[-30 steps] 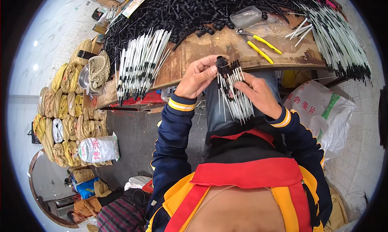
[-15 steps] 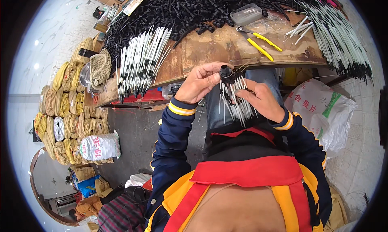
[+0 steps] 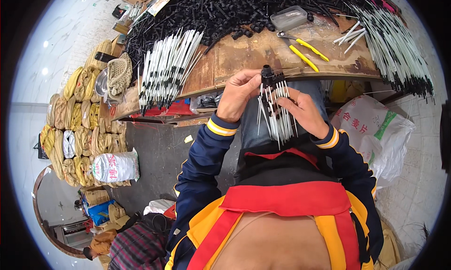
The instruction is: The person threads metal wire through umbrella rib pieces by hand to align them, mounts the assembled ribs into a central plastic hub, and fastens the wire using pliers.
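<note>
Above my lap, my right hand [image 3: 306, 114] is wrapped around a bundle of thin white rods [image 3: 280, 124] with black pieces at their upper ends. The rods fan downward, and some of my fingers are hidden behind them. At the bundle's upper left, my left hand [image 3: 240, 94] pinches a black tubular plastic fitting [image 3: 267, 73] with a round, hollow-looking top. That fitting touches the bundle; whether it is joined to a rod I cannot tell.
Ahead stands a worn wooden bench [image 3: 239, 54] bearing a heap of black plastic parts [image 3: 206, 11]. Yellow-handled pliers [image 3: 303, 51], a clear plastic box [image 3: 289, 18] and two rod bundles, left [image 3: 169, 68] and right [image 3: 392, 49], lie there. A white sack [image 3: 376, 129] sits at right.
My left hand and the black fitting have shifted slightly right, and the fitting's top shows more upright. My right hand keeps its hold on the bundle. The whole view has moved a little.
</note>
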{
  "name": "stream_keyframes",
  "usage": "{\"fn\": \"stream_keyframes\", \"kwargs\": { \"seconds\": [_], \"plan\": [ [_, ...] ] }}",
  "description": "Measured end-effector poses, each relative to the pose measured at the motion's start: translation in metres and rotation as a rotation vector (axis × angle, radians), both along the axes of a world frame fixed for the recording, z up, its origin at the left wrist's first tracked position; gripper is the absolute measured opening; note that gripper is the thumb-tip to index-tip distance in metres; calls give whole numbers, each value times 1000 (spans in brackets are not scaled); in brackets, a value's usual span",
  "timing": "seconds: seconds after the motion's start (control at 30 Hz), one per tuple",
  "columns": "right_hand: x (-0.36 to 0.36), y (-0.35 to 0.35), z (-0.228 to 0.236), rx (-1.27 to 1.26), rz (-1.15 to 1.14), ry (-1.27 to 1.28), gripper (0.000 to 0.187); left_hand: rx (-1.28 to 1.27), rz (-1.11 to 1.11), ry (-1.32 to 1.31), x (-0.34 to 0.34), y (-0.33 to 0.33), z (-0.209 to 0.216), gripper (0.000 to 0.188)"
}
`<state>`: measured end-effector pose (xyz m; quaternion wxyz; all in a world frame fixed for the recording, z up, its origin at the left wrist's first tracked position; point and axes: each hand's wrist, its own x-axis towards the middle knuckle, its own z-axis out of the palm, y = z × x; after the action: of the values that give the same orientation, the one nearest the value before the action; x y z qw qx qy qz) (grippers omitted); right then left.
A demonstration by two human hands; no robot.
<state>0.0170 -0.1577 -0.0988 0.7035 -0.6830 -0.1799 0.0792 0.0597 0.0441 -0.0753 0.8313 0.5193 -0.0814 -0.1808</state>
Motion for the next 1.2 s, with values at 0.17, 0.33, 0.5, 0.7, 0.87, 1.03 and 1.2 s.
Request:
{"fn": "stream_keyframes", "kwargs": {
  "seconds": [0.17, 0.33, 0.5, 0.7, 0.87, 1.03, 1.2],
  "plan": [
    [-1, 6, -2, -115, -101, -53, 30, 609, 260, -388, -18, -8, 20, 24],
    [-8, 8, 4, -111, -94, -13, 26, 844, 296, -523, -47, -25, 51, 30],
    [-5, 8, 7, -116, -71, -10, 22, 815, 431, -431, -44, -29, 44, 32],
    [-8, 6, 5, -85, -111, 3, 22, 833, 498, -419, -43, -39, 40, 29],
    [-12, 18, 0, 123, -283, -46, 24, 714, 489, -299, -33, -33, 35, 25],
    [-16, 5, 4, -60, -300, -87, 23, 533, 325, -262, -30, -29, 41, 23],
    [-13, 1, 10, -179, -280, -206, 25, 421, 159, -250, -21, -14, 38, 27]
  ]
}}
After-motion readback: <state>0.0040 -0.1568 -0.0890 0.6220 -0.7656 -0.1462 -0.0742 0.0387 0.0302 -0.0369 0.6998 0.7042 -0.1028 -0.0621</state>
